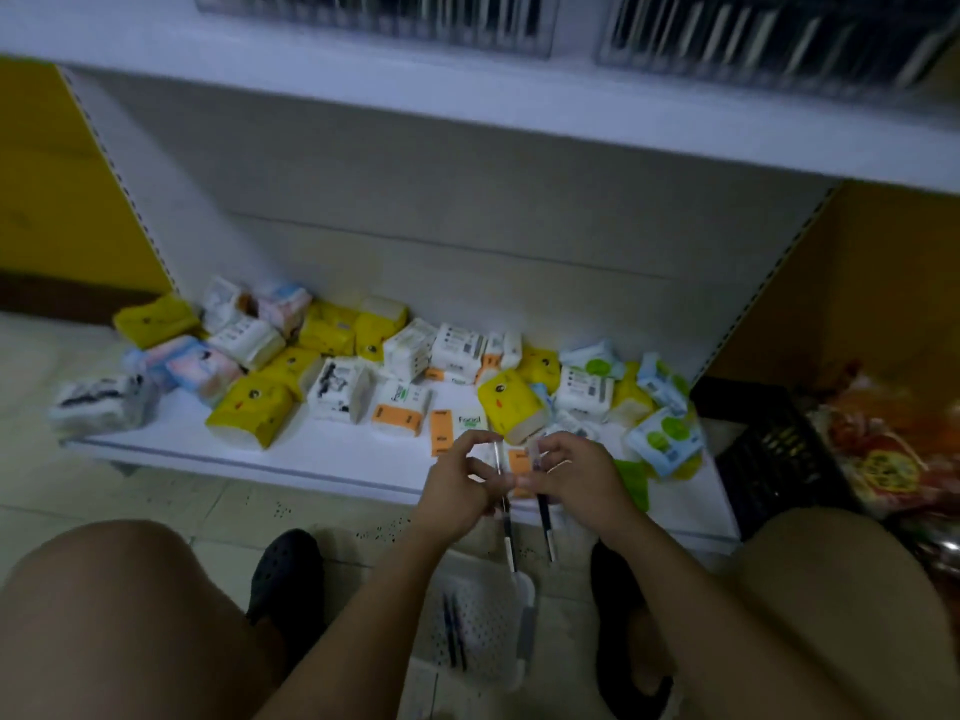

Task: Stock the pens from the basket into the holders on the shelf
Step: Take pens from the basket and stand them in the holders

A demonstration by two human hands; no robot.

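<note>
We look down on a white lower shelf (pixel 332 454) strewn with tissue packs (pixel 254 407), mostly along its back. The upper shelf (pixel 467 111) carries clear holders (pixel 374 18). On the tiled floor (pixel 78 491) sit a white basket (pixel 488 631) and a black crate (pixel 769 449).

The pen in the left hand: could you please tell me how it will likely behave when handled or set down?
The pen juts out straight below the left hand, which pinches only its middle, so it is probably stiff. Thin and seemingly round, it may roll on the smooth shelf. Held by fingers alone, it is likely light.
</note>
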